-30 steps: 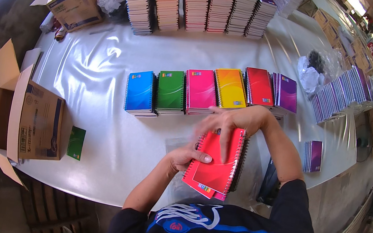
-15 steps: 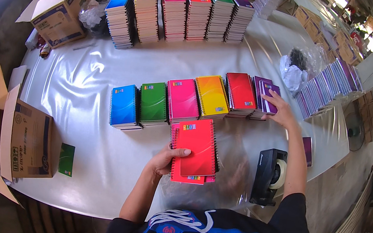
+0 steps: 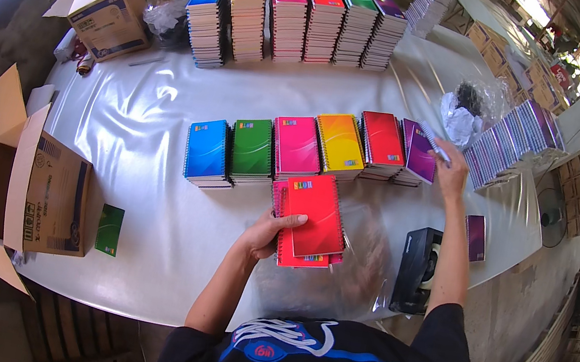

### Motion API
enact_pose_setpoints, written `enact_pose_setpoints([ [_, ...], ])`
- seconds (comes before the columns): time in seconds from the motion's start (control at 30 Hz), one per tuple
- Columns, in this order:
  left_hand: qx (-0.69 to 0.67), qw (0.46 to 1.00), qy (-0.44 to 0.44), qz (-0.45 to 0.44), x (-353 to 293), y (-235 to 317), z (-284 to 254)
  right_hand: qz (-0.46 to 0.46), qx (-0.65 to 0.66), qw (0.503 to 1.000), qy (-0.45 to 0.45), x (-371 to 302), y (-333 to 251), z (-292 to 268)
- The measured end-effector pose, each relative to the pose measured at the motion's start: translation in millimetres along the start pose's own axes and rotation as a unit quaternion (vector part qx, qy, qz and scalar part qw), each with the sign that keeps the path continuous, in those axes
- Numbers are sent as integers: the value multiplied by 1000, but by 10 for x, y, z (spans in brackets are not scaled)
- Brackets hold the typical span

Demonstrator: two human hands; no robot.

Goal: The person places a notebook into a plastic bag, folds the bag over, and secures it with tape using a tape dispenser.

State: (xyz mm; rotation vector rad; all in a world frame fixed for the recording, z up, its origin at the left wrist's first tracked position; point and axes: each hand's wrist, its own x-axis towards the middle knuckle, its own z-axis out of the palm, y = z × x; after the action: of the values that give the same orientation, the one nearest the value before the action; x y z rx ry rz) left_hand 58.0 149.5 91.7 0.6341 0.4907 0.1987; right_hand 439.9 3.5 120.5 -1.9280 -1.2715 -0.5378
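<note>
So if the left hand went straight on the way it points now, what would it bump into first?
Probably the near pink notebook stack, met first by the red-topped notebooks that the left hand holds. Their height is unclear, so they might pass above it.

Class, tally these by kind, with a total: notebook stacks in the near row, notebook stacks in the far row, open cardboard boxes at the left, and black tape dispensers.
Near-row notebook stacks: 6
Far-row notebook stacks: 6
Open cardboard boxes at the left: 2
Black tape dispenser: 1
Total: 15
</note>
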Motion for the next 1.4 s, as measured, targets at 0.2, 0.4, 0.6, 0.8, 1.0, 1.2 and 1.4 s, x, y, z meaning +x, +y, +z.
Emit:
enact_pose_setpoints([
  [0.2,-20,1000,7,3,-119,90,70,-46,238,967,82,219,-1016,-246],
  [0.4,-30,997,21,66,-276,0,168,-260,138,956,19,69,-2453,-268],
  [0.6,-266,958,-72,82,-533,-54,99,-309,-27,941,-135,-729,-2837,-159],
  [0.8,-94,991,57,70,-751,-306,-65,-226,66,844,-481,-720,-2857,-557],
  [1.0,-164,979,12,-123,-1010,-325,31,-361,97,895,-244,-1213,-2459,-245],
  [1.2,354,867,232,265,-922,-754,11,8,525,792,-311,-1543,-2330,-156],
  [1.4,240,903,132,330,-725,-1326,15,84,547,775,-307,-2133,-1863,256],
])
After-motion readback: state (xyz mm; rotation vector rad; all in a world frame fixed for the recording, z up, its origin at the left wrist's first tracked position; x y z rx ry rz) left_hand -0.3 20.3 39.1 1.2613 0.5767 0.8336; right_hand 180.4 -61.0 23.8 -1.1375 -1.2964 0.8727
